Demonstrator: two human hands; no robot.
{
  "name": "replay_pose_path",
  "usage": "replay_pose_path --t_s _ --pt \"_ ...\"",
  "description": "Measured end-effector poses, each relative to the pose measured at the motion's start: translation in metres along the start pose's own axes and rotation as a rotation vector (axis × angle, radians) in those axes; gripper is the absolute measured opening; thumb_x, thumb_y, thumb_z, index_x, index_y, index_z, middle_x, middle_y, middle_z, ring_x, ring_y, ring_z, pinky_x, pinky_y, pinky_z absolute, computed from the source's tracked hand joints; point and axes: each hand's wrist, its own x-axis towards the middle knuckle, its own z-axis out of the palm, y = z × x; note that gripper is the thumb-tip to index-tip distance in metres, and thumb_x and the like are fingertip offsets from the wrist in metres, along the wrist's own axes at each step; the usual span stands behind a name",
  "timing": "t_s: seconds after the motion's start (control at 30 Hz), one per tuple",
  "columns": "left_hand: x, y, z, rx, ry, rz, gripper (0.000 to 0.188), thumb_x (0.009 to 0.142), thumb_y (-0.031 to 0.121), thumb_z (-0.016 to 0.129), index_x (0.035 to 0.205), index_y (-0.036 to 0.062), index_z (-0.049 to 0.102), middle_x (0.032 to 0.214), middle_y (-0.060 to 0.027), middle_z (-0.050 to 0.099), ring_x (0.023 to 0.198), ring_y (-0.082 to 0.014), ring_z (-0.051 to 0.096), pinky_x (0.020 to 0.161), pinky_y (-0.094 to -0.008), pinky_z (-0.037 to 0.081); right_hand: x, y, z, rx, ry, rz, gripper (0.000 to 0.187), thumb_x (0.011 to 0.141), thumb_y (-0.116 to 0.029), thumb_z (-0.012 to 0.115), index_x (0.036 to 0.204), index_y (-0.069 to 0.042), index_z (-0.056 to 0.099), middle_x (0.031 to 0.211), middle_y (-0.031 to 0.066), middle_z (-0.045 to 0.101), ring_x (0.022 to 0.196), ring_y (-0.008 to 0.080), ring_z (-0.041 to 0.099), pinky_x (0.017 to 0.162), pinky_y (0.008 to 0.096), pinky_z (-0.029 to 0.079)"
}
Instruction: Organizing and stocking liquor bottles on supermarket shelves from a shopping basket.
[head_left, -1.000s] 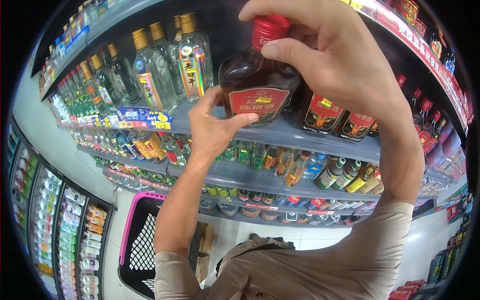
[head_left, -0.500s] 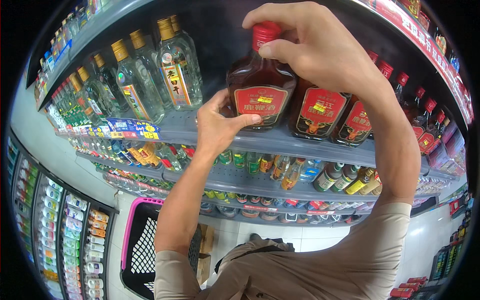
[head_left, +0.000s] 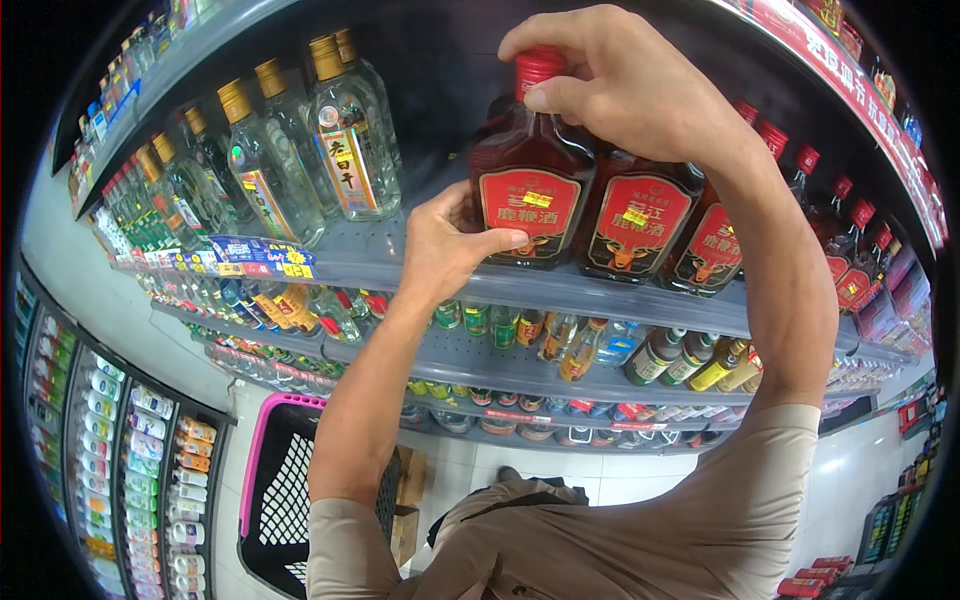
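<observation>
A dark brown liquor bottle (head_left: 532, 200) with a red cap and a red label stands upright at the front of the top shelf. My right hand (head_left: 620, 85) grips its cap between thumb and fingers. Low on the bottle's left side, my left hand (head_left: 450, 240) holds it, the thumb across the label and the fingers partly hidden behind. Close on its right is a matching bottle (head_left: 640, 220), with another like it (head_left: 712, 240) partly behind my right forearm.
Clear gold-capped bottles (head_left: 355, 140) stand left on the same grey shelf (head_left: 400, 265). Lower shelves carry many small bottles (head_left: 660, 352). A black basket with a pink rim (head_left: 252, 450) is on the floor at lower left, near a rack of bottles (head_left: 140, 460).
Both hands have shifted slightly right with the bottle, bringing it closer beside the matching bottle. The grip of each hand looks the same.
</observation>
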Motion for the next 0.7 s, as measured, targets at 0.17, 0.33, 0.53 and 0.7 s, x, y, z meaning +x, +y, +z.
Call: replay_pose_path --t_s 0.17,0.33,0.53,0.7 --pt "0.003 -0.002 -0.002 0.018 -0.036 -0.004 0.057 0.069 0.004 0.084 0.118 -0.009 0.057 0.104 -0.0125 0.068 0.094 -0.0147 0.065 0.086 -0.0291 0.053 0.012 0.005 0.009 -0.079 0.03 -0.01 0.031 0.081 -0.005 0.066 0.108 0.009 0.062 0.087 0.0262 0.066 0.084 0.0322 0.068 0.074 0.0371 0.051" --pt "0.004 -0.005 -0.002 0.028 -0.023 -0.008 0.059 0.071 0.006 0.084 0.12 -0.0097 0.055 0.107 -0.0132 0.067 0.096 -0.0155 0.064 0.088 -0.029 0.053 0.015 0.015 0.007 -0.075 0.022 0.046 0.031 0.08 -0.008 0.067 0.107 0.008 0.063 0.089 0.0263 0.067 0.087 0.0343 0.067 0.075 0.0382 0.051" --pt "0.005 -0.007 0.0 0.018 -0.015 -0.011 0.059 0.073 0.007 0.083 0.122 -0.0098 0.054 0.11 -0.0137 0.066 0.099 -0.0158 0.064 0.09 -0.0293 0.052 0.026 0.029 0.016 -0.114 0.077 0.032 0.032 0.08 -0.01 0.068 0.107 0.007 0.063 0.094 0.027 0.067 0.094 0.037 0.066 0.081 0.0396 0.051" --pt "0.004 -0.008 0.0 0.006 -0.016 -0.021 0.058 0.075 0.006 0.082 0.122 -0.0094 0.053 0.11 -0.0137 0.067 0.099 -0.0153 0.064 0.09 -0.0292 0.052 0.027 0.032 0.018 -0.159 0.095 0.012 0.032 0.08 -0.011 0.068 0.107 0.006 0.064 0.096 0.0269 0.067 0.096 0.0371 0.066 0.083 0.0395 0.05"
